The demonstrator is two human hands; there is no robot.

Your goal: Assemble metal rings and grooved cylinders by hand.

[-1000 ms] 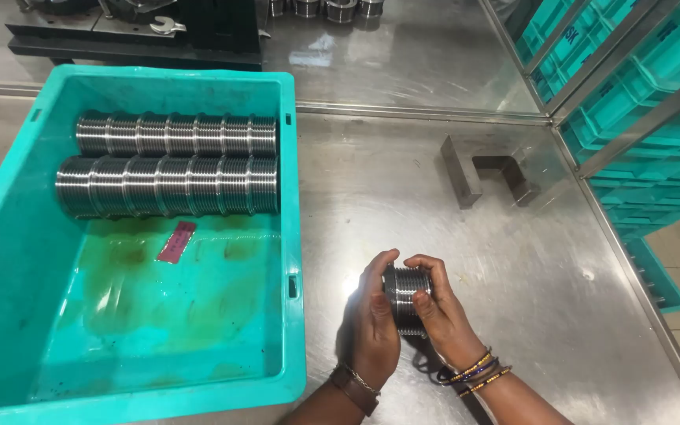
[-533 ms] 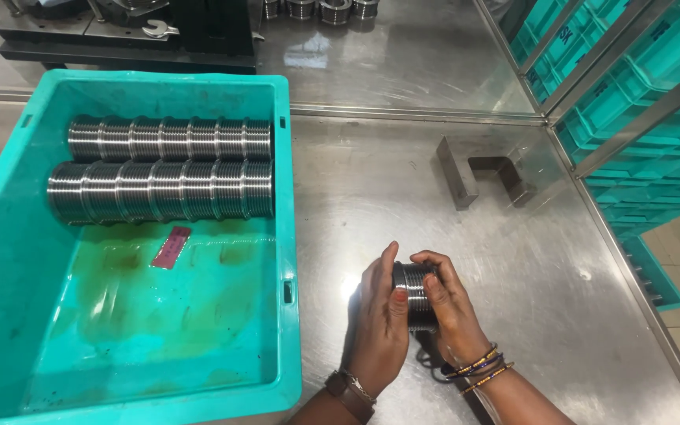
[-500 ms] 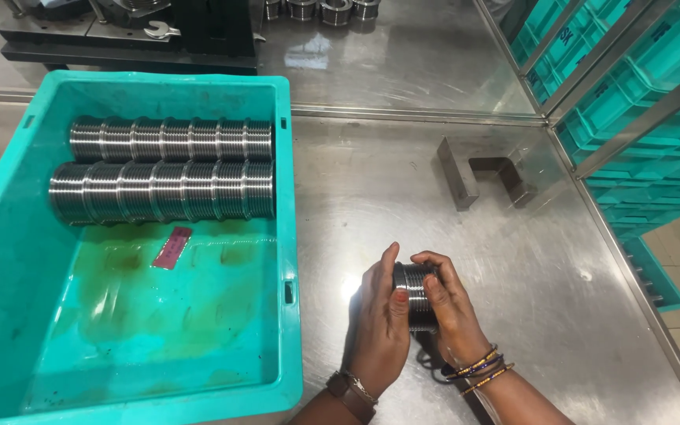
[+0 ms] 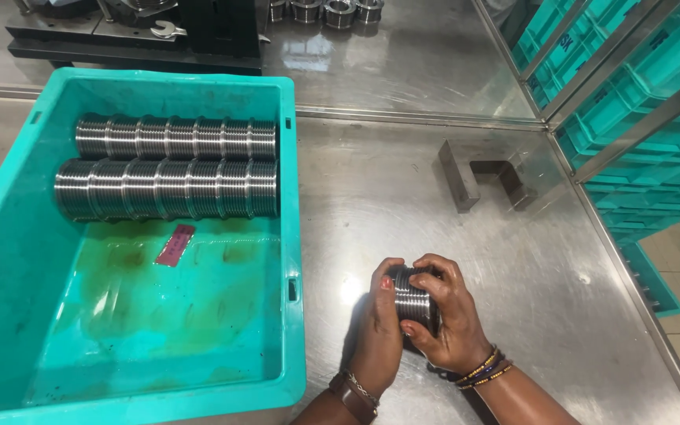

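Both hands clasp one grooved steel ring (image 4: 413,299) just above the metal table, to the right of a teal plastic crate (image 4: 291,236). My left hand (image 4: 377,330) presses its flat left face, with a bracelet at the wrist. My right hand (image 4: 450,315) wraps over the ring's top and right side, with beaded bangles at the wrist. Inside the crate, two rows of the same grooved steel rings (image 4: 168,167) lie side by side along the far end. A small pink tag (image 4: 175,244) rests on the oily crate floor below the rows.
A U-shaped steel bracket (image 4: 482,181) lies on the table (image 4: 371,181) beyond my hands. More steel rings (image 4: 324,11) and a dark fixture (image 4: 135,35) stand at the back. Teal crates on a metal-framed rack (image 4: 639,118) line the right side.
Both hands stay closed on the ring at nearly the same spot on the table. The fingers have shifted slightly around it.
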